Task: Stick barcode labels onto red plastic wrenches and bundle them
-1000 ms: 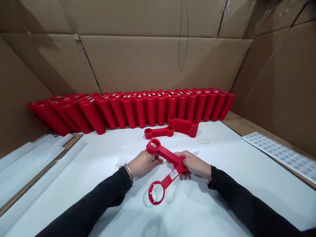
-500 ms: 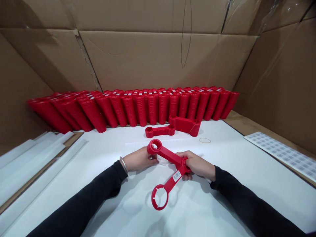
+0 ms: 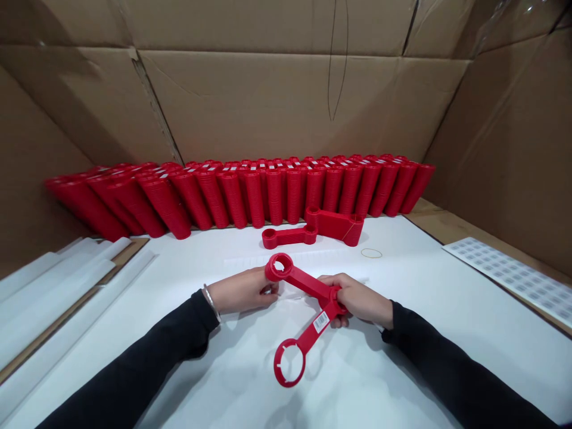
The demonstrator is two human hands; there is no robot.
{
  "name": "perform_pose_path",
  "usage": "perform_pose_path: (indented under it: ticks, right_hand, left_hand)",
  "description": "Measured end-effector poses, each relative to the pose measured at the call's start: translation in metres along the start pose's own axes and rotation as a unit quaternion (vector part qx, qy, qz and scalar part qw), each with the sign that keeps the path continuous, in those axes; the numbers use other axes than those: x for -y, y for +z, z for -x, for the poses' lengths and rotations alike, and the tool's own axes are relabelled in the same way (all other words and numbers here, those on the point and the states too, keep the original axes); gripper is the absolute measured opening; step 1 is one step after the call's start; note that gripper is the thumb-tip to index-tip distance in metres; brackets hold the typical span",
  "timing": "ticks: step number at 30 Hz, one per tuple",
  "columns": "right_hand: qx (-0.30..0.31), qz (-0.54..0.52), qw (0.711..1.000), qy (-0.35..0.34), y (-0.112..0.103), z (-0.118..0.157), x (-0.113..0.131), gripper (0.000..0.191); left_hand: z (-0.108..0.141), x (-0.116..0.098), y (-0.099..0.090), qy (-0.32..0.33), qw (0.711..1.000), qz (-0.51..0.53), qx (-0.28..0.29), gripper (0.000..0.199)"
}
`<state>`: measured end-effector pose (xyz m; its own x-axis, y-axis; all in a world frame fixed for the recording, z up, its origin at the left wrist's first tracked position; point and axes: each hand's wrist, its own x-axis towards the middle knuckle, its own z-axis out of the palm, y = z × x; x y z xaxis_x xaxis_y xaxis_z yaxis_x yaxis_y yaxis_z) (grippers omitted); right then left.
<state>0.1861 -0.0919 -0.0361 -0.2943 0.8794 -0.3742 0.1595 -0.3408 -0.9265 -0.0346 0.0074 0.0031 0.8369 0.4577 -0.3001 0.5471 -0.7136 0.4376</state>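
My right hand (image 3: 360, 298) is closed around the joined ends of several red plastic double-ended ring wrenches (image 3: 313, 285). One labelled wrench (image 3: 308, 333) is fanned out toward me from the small stack, its ring end hanging lower. A white barcode label (image 3: 320, 322) sits on its handle. My left hand (image 3: 248, 290) is closed in a pinch at the edge of a thin, see-through white sheet (image 3: 292, 292), just left of the stack's far ring. The sheet runs behind the wrenches, where much of it is hidden.
Dense stacks of red wrenches (image 3: 254, 199) line the cardboard wall at the back. Before them lie a banded bundle (image 3: 335, 225) and a smaller stack (image 3: 290, 236). A rubber band (image 3: 371, 253) lies nearby. White rolled sheets (image 3: 53, 292) are left, a label sheet (image 3: 513, 277) right.
My left hand has moved a little to the left, away from the wrenches, still pinching the thin sheet. My right hand and the wrenches have hardly moved.
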Motion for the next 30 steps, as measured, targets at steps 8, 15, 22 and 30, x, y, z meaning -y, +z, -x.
perform_pose_path:
  ticks: [8,15,22,30]
  right_hand:
    - [-0.001,0.005,1.000,0.010,-0.001,0.004,0.004,0.053]
    - [-0.001,0.004,1.000,0.003,-0.001,0.001,0.000,0.055]
    - [-0.012,0.011,1.000,0.020,-0.002,0.005,0.006,0.051]
    - [-0.020,0.010,0.999,0.026,-0.006,0.008,0.006,0.052]
  left_hand:
    - [0.002,0.000,-0.005,0.016,0.999,-0.013,0.024,0.012]
    - [0.000,0.006,0.000,0.019,1.000,-0.021,-0.010,0.010]
    - [0.005,0.007,-0.008,-0.003,0.999,-0.018,0.027,0.012]
    - [0.007,0.004,-0.011,0.008,0.997,-0.061,0.042,0.013]
